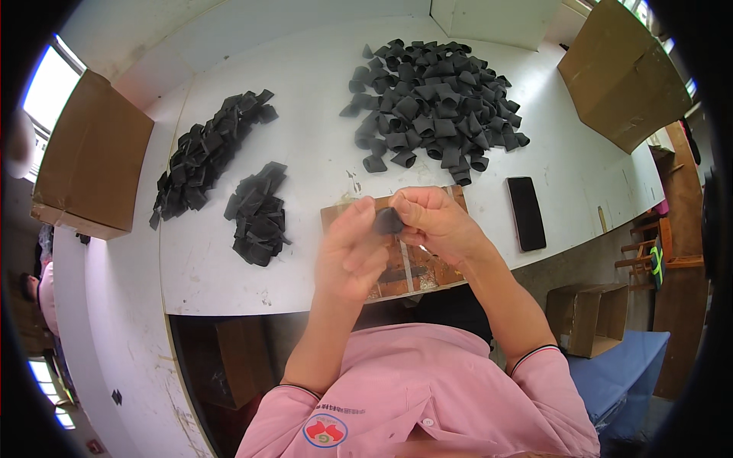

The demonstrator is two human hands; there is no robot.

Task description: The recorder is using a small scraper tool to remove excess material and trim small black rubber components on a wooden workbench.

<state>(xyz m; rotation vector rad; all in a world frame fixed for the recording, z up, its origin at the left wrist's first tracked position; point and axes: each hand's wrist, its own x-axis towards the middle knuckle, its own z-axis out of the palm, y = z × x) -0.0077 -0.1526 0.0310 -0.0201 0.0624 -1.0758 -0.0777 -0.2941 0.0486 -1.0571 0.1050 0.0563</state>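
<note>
A small dark grey, soft-looking piece [389, 221] is held between my two hands above a worn brown board [397, 284] at the table's near edge. The thumb and fingers of my right hand [441, 226] pinch it from the right. Close against its left side is my left hand [351, 252], smeared by motion, its fingers partly curled; whether they grip the piece I cannot tell. Beyond my hands lies a big heap of similar short, tube-like dark pieces [435, 99]. To the left, flatter dark pieces form a long pile [206, 149] and a smaller pile [259, 214].
A black phone [526, 214] lies on the white table [305, 99] to the right. Cardboard boxes stand at the left [95, 156] and far right [622, 76]. Below the right edge are an open carton [588, 320] and a blue-covered surface [618, 374]. Another person [47, 298] is at the far left.
</note>
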